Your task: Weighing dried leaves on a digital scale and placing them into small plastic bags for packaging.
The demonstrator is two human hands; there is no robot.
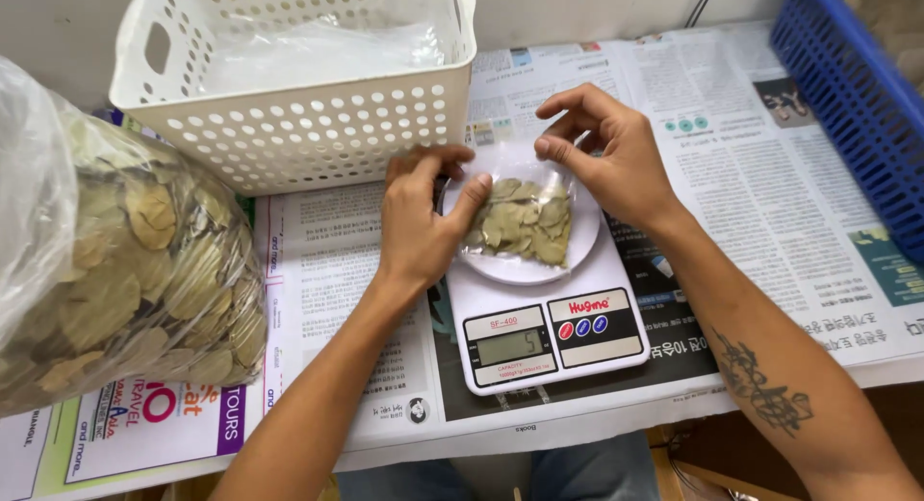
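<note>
The left hand (419, 222) lay in the middle of the frame, its thumb pressed on the left edge of one small clear bag (522, 217) of dried leaves and its fingers curled behind the bag's top corner, so it held the bag by that side. The right hand (608, 154), just right of centre, pinched the bag's upper right corner between thumb and forefinger, the other fingers arched above it. Both hands were closed on the same bag, one at each side.

The bag rested on the round white pan (525, 265) of one small kitchen scale (539, 318), which sat just below the hands. The scale had one grey display (510, 346) and three round buttons (582, 327), two blue and one red. The digits on the display were too small to read with any certainty.

Under the scale, sheets of newspaper (760, 203) covered the table from left to right; their number could not be counted where they overlapped.

Above the left hand, in the upper left of the frame, stood one white perforated basket (298, 126), with what seemed to be clear plastic inside it. At the far left edge bulged one large clear sack (125, 270) full of the same dried leaves, well apart from the hands. In the upper right corner showed part of one blue basket (857, 106).
</note>
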